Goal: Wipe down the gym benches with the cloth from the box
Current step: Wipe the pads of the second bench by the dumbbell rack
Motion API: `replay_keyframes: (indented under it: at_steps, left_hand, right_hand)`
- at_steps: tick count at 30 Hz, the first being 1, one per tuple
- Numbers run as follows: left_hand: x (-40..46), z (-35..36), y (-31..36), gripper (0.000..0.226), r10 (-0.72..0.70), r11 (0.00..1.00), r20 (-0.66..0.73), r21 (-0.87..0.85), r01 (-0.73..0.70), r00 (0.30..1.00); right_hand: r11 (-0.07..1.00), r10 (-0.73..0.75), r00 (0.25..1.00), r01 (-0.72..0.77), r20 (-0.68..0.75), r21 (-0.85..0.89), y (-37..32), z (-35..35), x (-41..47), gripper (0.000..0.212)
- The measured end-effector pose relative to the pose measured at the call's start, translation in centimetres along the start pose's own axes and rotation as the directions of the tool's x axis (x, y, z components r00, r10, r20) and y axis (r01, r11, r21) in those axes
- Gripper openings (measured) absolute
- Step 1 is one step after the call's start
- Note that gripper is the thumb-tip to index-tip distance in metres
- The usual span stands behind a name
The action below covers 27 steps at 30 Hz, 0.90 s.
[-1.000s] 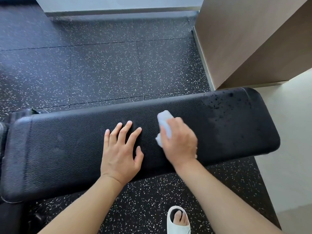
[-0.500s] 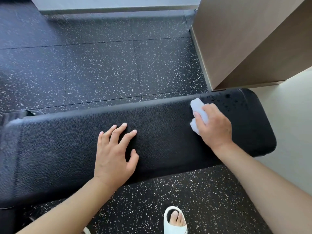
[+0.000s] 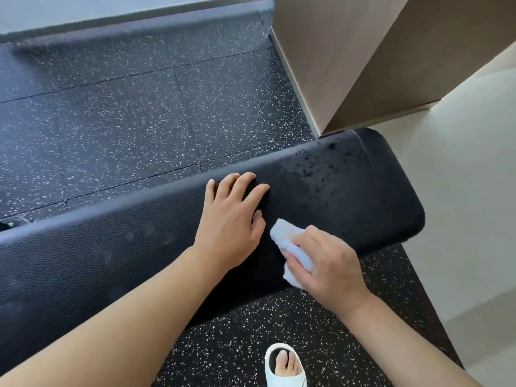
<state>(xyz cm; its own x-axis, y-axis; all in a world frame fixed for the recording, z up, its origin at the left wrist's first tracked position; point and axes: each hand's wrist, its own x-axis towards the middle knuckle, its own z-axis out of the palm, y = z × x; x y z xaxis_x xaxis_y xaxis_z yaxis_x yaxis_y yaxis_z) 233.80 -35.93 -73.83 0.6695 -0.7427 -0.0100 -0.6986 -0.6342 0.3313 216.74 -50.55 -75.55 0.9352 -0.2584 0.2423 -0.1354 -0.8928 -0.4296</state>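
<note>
The cloth (image 3: pixel 293 254) has been swept back from the far right of the desk (image 3: pixel 363 196) to its near edge, held in the right grip (image 3: pixel 329 263). The left grip (image 3: pixel 231 216) stays flat, bracing. The wet speckles at the end are judged still unwiped.

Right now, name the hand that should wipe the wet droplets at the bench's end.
Right. The right hand already grips the cloth nearest the droplets; the left hand lies flat on the bench.
</note>
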Motion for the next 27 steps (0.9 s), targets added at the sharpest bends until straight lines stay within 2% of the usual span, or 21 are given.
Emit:
replay_keyframes:
  at_steps: [2, 5, 13, 17, 22, 27]
  left_hand:
    - [0.1, 1.2, 0.4, 0.05, -0.033, 0.999, -0.036, 0.019, 0.033, 0.999]
    - [-0.2, 2.1, 0.3, 0.051, -0.047, 0.998, -0.086, 0.036, 0.05, 0.995]
    - [0.2, 2.1, 0.9, 0.051, -0.062, 0.996, -0.086, 0.06, 0.068, 0.994]
    - [0.2, 2.1, 1.0, 0.053, -0.067, 0.995, -0.079, 0.067, 0.072, 0.995]
    - [0.2, 2.2, 1.0, 0.054, -0.054, 0.995, -0.081, 0.084, 0.06, 0.995]
    - [0.1, 2.4, 0.9, 0.054, -0.047, 0.995, -0.096, 0.086, 0.056, 0.994]
  right_hand:
    - [1.0, -0.008, 1.0, 0.008, -0.016, -0.026, 0.9, 0.1, 0.9, 0.022]
    - [0.996, 0.058, 0.996, -0.062, -0.065, -0.068, 1.9, 0.6, 3.3, 0.021]
    - [0.977, 0.185, 0.955, -0.205, -0.233, -0.066, 3.2, 3.6, 16.5, 0.018]
    - [0.955, 0.27, 0.941, -0.289, -0.205, -0.068, 3.4, 4.4, 20.1, 0.018]
    - [0.969, 0.246, 0.942, -0.247, -0.228, 0.023, 1.6, 2.9, 13.3, 0.018]
    - [0.988, 0.15, 0.981, -0.146, -0.12, 0.043, 2.1, -0.2, 2.5, 0.021]
